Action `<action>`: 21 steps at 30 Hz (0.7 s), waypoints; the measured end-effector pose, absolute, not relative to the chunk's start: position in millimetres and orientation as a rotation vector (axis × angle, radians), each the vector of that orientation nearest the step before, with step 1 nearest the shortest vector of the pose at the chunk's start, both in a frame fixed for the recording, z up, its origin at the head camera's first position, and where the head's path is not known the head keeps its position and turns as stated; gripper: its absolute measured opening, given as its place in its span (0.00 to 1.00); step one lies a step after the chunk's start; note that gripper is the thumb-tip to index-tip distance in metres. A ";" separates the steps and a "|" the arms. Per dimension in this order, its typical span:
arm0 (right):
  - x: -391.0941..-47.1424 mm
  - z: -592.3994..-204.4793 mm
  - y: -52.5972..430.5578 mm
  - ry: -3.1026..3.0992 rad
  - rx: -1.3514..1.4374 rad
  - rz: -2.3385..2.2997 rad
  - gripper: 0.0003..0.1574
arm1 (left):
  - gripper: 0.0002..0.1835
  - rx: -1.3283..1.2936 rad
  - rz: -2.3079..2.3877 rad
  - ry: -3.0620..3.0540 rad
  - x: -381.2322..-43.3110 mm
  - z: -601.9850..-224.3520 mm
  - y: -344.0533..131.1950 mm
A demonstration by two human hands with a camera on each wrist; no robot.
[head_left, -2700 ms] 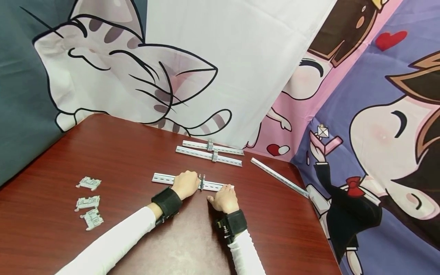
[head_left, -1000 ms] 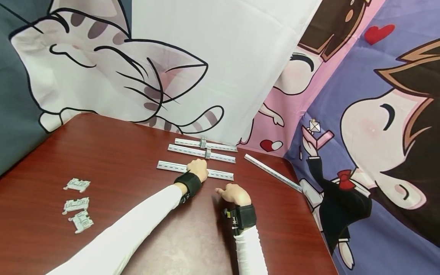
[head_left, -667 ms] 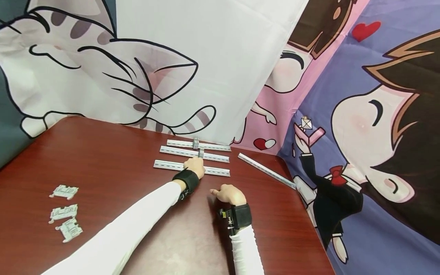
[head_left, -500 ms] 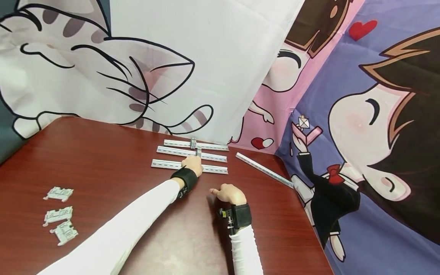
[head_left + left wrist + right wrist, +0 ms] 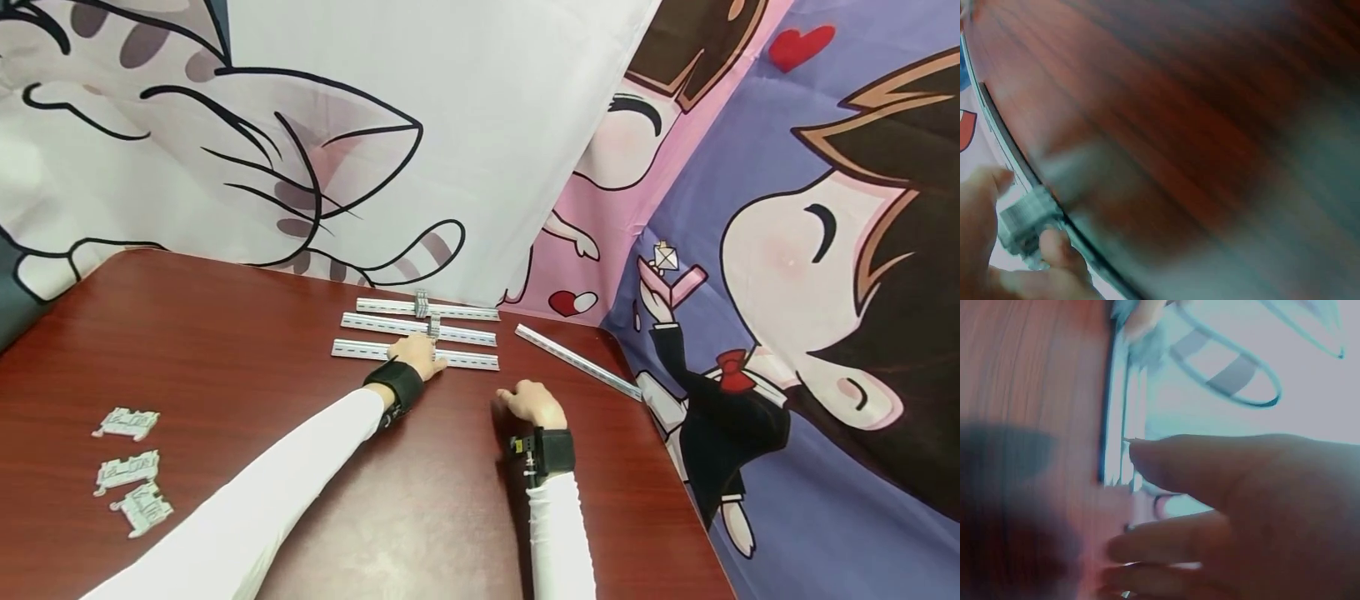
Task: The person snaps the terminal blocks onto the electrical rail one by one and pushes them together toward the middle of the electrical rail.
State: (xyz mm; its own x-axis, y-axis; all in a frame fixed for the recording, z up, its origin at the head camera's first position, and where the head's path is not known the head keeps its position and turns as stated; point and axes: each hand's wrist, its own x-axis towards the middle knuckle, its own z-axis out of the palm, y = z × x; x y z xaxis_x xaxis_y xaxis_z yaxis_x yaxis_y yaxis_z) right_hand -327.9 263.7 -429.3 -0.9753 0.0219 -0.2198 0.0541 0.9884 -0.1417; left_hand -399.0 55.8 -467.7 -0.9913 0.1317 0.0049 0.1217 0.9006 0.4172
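Observation:
My left hand (image 5: 414, 353) is over the front slotted metal DIN rail (image 5: 358, 349), thumb extended to the right. In the left wrist view, its spread thumb and fingers (image 5: 1060, 250) are around a grey cluster of terminal blocks (image 5: 1032, 215) on the rail (image 5: 1007, 140). My right hand (image 5: 536, 403) hovers over the table to the right of that rail's end, holding nothing, fingers loosely bent. Behind the front rail lie a middle rail (image 5: 375, 322) and a back rail (image 5: 382, 306), with grey terminal blocks (image 5: 422, 304) near the back one's middle.
A bare DIN rail (image 5: 577, 362) lies slanted near the right table edge. Several loose, flat terminal blocks (image 5: 127, 422) lie at the left on the brown table (image 5: 225, 333). Printed cloth (image 5: 525, 125) hangs right behind the table.
The front rail has moved back, close to the other two. My right hand has let go of its right end and drawn away to the right; my left thumb has now spread outward.

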 end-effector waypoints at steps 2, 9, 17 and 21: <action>-347.8 -427.2 272.2 2.968 -0.010 -0.195 0.31 | 0.22 0.217 0.664 3.044 -391.9 -463.5 44.8; -445.8 -468.9 320.9 3.043 -0.200 -0.171 0.33 | 0.20 0.372 0.690 2.958 -340.4 -446.1 0.0; -558.1 -599.8 423.0 3.142 -0.081 -0.104 0.51 | 0.18 0.501 0.814 2.900 -280.9 -440.0 -62.5; -498.5 -525.2 371.7 3.004 0.011 -0.182 0.47 | 0.17 0.495 0.873 2.894 -263.4 -436.3 -102.8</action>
State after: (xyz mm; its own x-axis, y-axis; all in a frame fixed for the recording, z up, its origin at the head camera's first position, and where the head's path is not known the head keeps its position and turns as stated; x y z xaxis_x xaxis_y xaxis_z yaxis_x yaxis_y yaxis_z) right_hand -498.5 371.7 -525.2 -0.9912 -0.0008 -0.1320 0.0152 0.9927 -0.1200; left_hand -263.4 -102.8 -436.3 -0.9448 0.3273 0.0180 0.2826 0.7855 0.5506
